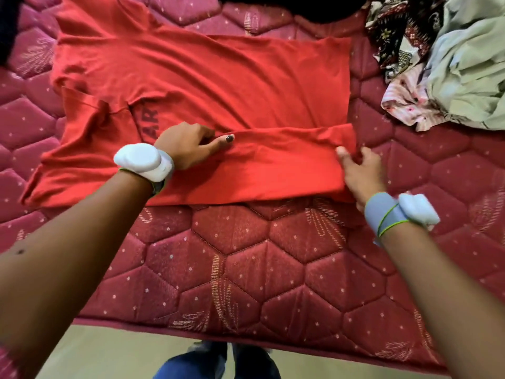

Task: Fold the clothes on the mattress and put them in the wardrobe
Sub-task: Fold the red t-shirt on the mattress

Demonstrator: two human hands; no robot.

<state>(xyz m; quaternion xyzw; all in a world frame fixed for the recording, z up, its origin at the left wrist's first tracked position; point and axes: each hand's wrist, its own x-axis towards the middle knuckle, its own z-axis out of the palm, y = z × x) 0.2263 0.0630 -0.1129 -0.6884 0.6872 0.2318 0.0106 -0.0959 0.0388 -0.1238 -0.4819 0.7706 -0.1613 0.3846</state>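
A red T-shirt [207,83] with dark lettering lies spread flat on the maroon quilted mattress [246,269]. Its near long side is folded over onto the body as a strip. My left hand [188,147] pinches the folded edge near the middle of the shirt, thumb stretched along the fold. My right hand [358,170] grips the hem corner of the same folded strip at the right end. The wardrobe is out of view.
A heap of unfolded clothes [448,64] lies at the back right: a dark patterned fabric, a pink floral piece and a pale green garment. A dark cloth [295,6] lies at the far edge. The mattress's front edge and beige floor [109,356] are below.
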